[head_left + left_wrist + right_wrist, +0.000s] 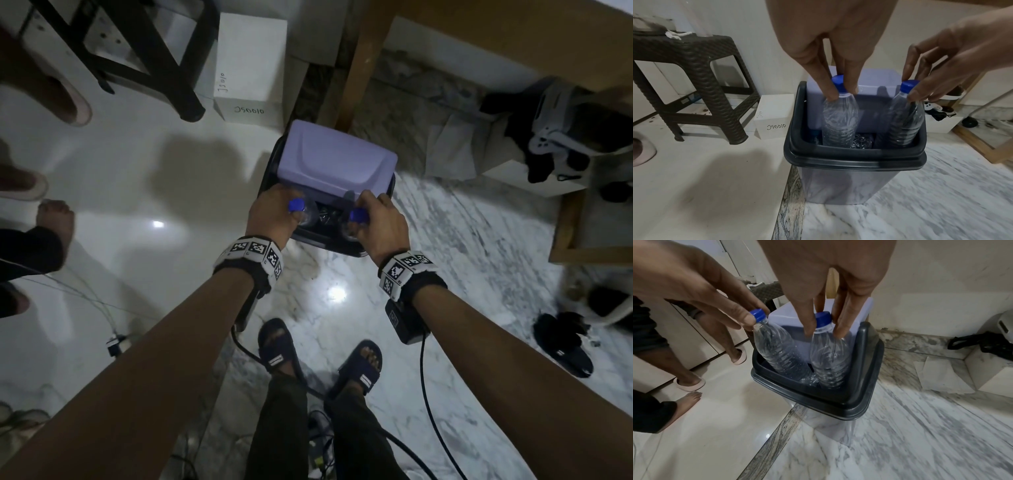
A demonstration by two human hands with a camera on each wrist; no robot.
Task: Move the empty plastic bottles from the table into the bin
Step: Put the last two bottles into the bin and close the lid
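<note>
A bin with a black rim (pixel 849 157) and a lilac swing lid (pixel 335 161) stands on the floor in front of me. My left hand (pixel 841 93) pinches the neck of a clear, blue-capped bottle (pixel 838 123), which stands upright with its lower half inside the bin's opening. My right hand (pixel 824 332) pinches the neck of a second blue-capped bottle (pixel 828 360) beside it, also lowered partly into the bin. In the head view both hands (pixel 291 212) (pixel 356 222) sit over the bin's near edge. Crumpled clear plastic (pixel 861 141) lies deeper inside.
A white box marked JS0010 (pixel 250 68) and a dark stool (pixel 694 81) stand left of the bin. A wooden table leg (pixel 363 68) rises right behind it. Other people's feet (pixel 54 219) are at the left; my sandalled feet (pixel 277 349) and cables (pixel 428 394) are below.
</note>
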